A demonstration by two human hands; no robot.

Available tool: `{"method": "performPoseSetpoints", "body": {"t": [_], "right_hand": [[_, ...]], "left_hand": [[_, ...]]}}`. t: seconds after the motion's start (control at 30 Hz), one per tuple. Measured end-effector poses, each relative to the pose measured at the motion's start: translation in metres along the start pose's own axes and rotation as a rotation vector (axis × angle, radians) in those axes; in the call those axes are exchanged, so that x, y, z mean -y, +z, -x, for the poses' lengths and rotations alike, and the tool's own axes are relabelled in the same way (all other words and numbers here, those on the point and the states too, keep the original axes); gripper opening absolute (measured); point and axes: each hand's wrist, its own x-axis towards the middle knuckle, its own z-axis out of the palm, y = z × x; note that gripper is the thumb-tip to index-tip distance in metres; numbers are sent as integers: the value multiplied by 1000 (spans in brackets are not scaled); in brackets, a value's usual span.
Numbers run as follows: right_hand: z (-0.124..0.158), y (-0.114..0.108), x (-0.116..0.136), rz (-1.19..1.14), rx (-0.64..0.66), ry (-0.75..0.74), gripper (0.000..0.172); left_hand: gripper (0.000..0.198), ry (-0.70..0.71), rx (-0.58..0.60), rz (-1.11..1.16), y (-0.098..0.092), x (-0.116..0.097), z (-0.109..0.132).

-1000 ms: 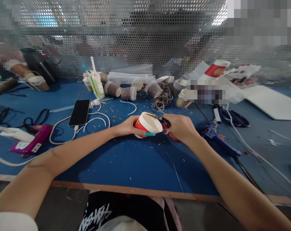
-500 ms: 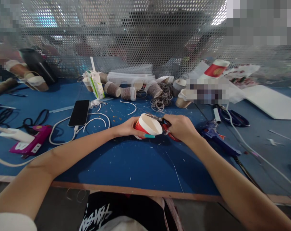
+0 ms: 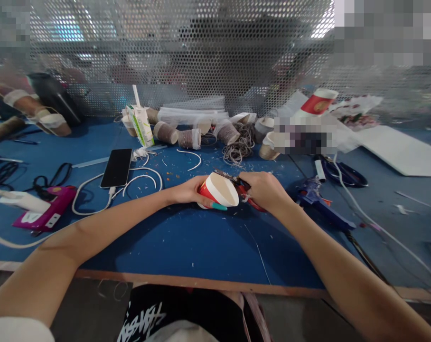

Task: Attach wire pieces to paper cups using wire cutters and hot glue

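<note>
A red and white paper cup (image 3: 222, 189) lies tilted in my left hand (image 3: 190, 191), its open mouth turned up and to the right. The thumb, with a long teal nail, presses along the near side of the cup. My right hand (image 3: 264, 188) is wrapped round red-handled pliers or cutters (image 3: 244, 194). Their dark jaws (image 3: 225, 175) lie at the cup's far rim; whether they touch it I cannot tell. Both hands are just above the blue table (image 3: 201, 247).
Left are a phone (image 3: 116, 168) with a white cable and a magenta power strip (image 3: 46, 209). Cord-wrapped cups (image 3: 190, 138), a drink carton (image 3: 141, 124) and tangled cord (image 3: 238, 142) line the back. A blue glue gun (image 3: 320, 204) lies beside my right forearm.
The cup has turned a little in my left hand, its mouth now facing more to the right and toward me. The cutters' jaws have shifted slightly off the rim's inner side.
</note>
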Motion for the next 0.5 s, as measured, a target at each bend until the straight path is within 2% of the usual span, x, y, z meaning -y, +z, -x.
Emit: {"method": "performPoseSetpoints", "body": {"t": [0.13,0.23,0.27,0.37,0.43,0.5], "right_hand": [[0,2,-2,-30,-47,-21,14],[-3,5,-4,-177,-135,-4,7],[-4,6,-4,-276,-182,31,7],[-8,8,-2,-755,-268,246,33],[-10,7,0,-1110,-195,377,46],[-10,5,0,-1349,-62,401,52]], "left_hand": [[58,3,10,4,0,-2,0],[58,20,-1,32,-1,-3,0],[58,38,-28,53,-2,-2,-1],[59,113,-133,141,-6,2,-5],[60,144,-166,189,-10,4,-7],[57,144,-165,221,-12,6,-9]]}}
